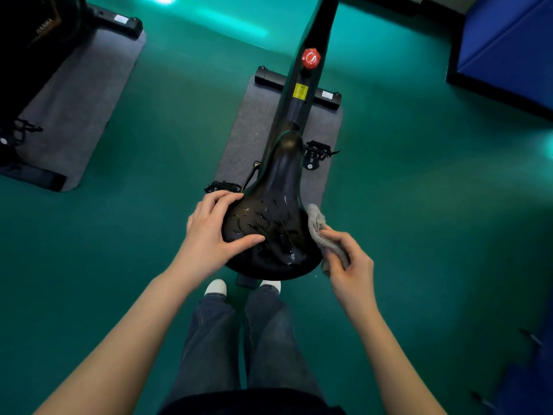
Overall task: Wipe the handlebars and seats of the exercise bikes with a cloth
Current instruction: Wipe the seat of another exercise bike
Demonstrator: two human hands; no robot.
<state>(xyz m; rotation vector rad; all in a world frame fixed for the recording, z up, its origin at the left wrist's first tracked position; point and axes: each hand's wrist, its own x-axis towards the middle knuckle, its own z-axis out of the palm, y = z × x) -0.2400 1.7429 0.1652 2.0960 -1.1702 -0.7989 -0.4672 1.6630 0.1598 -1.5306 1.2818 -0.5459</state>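
A black bike seat (275,217) sits right in front of me, its wide rear end toward me and its surface shiny with wet streaks. My left hand (211,230) grips the seat's left side, fingers over the edge and thumb lying on top. My right hand (348,262) holds a crumpled grey cloth (321,232) pressed against the seat's right rear edge. The bike's black frame (308,85) runs away from me, with a red knob (311,58) on it. The handlebars are out of view.
The bike stands on a grey mat (248,130) on a green floor, pedals (317,152) sticking out both sides. A second bike (33,40) on its own mat stands at the far left. A blue padded block (505,46) fills the upper right. My feet are just behind the seat.
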